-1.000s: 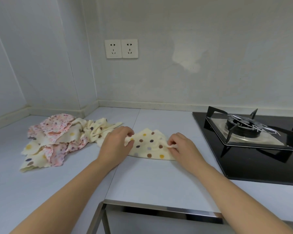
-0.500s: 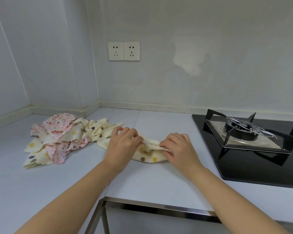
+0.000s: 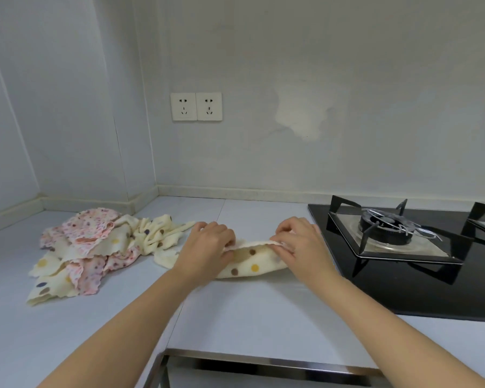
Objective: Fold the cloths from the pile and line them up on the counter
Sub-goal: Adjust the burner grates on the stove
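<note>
A loose pile of cloths (image 3: 81, 247) lies toward the far left corner of the counter (image 3: 249, 312), pink flowered pieces tangled with cream dotted ones. A cream strand trails from it to the right, as far as the left wrist; whether that strand belongs to the pile or to the held piece cannot be told.

The left hand (image 3: 207, 245) is just right of the pile, knuckles up. Its fingers are curled, and they pinch the left end of the dotted cloth (image 3: 249, 266) along its raised edge.

That cream cloth, with brown, yellow and pale dots, sits mid-counter between the pile and the hob (image 3: 403, 289). Its near side rests on the surface, and its upper edge is held off it as a low ridge stretched between the two hands.

The right hand (image 3: 298, 242) grips the right end of the same edge. The fingertips are bent down over the hem and the thumb is tucked under.

Just beside that hand starts the black glass hob, set into the right side of the counter, with a burner (image 3: 387, 229) under its pan support.
</note>
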The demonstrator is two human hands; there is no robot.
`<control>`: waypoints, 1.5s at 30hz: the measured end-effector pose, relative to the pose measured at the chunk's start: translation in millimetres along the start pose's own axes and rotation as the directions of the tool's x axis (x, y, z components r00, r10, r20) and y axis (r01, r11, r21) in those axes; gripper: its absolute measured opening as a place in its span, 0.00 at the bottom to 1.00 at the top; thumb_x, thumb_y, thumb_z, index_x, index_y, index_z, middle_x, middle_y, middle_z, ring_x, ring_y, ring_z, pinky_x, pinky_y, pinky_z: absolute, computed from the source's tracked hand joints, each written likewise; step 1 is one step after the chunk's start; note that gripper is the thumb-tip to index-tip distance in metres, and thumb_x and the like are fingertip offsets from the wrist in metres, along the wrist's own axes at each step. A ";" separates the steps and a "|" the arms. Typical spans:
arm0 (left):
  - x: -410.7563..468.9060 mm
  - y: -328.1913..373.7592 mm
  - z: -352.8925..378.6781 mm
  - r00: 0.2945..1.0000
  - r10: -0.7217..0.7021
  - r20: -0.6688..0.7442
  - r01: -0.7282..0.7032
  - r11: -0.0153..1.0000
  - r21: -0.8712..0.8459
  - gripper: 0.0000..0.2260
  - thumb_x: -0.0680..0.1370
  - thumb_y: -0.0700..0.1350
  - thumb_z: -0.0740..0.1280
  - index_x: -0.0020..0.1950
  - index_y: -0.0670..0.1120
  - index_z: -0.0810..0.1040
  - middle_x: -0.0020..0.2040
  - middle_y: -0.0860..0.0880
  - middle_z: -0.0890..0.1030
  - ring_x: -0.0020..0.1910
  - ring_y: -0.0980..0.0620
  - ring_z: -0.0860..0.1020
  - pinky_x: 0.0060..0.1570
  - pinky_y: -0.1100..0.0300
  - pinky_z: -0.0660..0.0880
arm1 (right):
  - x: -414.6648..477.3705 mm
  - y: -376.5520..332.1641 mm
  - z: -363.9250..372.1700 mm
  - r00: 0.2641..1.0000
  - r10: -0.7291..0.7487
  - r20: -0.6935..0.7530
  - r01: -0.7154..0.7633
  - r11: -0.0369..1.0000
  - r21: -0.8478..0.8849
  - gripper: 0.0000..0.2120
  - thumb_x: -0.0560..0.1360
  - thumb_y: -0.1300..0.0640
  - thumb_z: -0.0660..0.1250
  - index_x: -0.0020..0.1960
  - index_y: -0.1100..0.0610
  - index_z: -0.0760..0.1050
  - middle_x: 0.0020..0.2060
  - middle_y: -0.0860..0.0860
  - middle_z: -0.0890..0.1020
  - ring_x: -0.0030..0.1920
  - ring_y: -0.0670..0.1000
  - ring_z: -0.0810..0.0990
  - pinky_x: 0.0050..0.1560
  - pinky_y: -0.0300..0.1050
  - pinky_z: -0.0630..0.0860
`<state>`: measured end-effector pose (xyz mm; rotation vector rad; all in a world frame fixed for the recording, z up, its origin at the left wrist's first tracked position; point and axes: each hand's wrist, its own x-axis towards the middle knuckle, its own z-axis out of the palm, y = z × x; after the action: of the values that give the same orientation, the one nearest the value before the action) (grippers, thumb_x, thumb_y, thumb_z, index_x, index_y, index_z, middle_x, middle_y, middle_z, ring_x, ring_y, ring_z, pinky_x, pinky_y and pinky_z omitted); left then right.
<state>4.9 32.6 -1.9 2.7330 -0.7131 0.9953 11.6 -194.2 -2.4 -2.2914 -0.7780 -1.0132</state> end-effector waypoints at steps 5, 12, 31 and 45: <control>40.7 -13.7 -34.6 0.905 -0.424 -0.032 0.405 0.883 -0.239 0.03 0.75 0.42 0.65 0.45 0.49 0.73 0.32 0.54 0.75 0.37 0.48 0.74 0.33 0.61 0.64 | 56.7 -1.5 -42.5 0.871 0.362 0.331 -0.438 0.878 0.192 0.10 0.73 0.54 0.71 0.34 0.53 0.76 0.28 0.46 0.73 0.31 0.45 0.69 0.32 0.38 0.64; 79.6 -49.1 -59.8 0.791 -0.610 -0.046 0.576 0.769 -0.279 0.11 0.78 0.48 0.65 0.37 0.47 0.77 0.33 0.50 0.77 0.36 0.49 0.74 0.34 0.58 0.68 | 108.8 35.6 -72.8 0.802 0.528 0.279 -0.571 0.815 0.099 0.12 0.74 0.56 0.68 0.47 0.66 0.79 0.35 0.55 0.75 0.35 0.51 0.70 0.37 0.44 0.64; 58.8 -10.5 -54.9 0.818 -0.574 0.022 0.520 0.724 -0.454 0.12 0.81 0.43 0.60 0.60 0.47 0.81 0.44 0.44 0.83 0.46 0.43 0.80 0.40 0.60 0.68 | 62.9 39.2 -63.3 0.712 0.687 0.145 -0.544 0.409 0.733 0.08 0.79 0.64 0.63 0.43 0.57 0.77 0.42 0.52 0.83 0.48 0.52 0.83 0.46 0.41 0.82; -65.3 16.5 -42.1 0.909 -0.374 0.183 0.416 0.814 -0.405 0.08 0.78 0.47 0.64 0.42 0.49 0.80 0.46 0.59 0.77 0.46 0.63 0.74 0.44 0.69 0.67 | -57.7 23.7 -63.1 0.831 0.464 0.307 -0.523 0.840 0.145 0.05 0.72 0.66 0.67 0.38 0.67 0.75 0.37 0.50 0.74 0.33 0.44 0.68 0.36 0.33 0.64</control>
<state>-70.6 55.5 -11.5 2.3910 -0.2990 0.5334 -35.1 -268.6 -15.2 -2.2710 -0.3255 -0.3686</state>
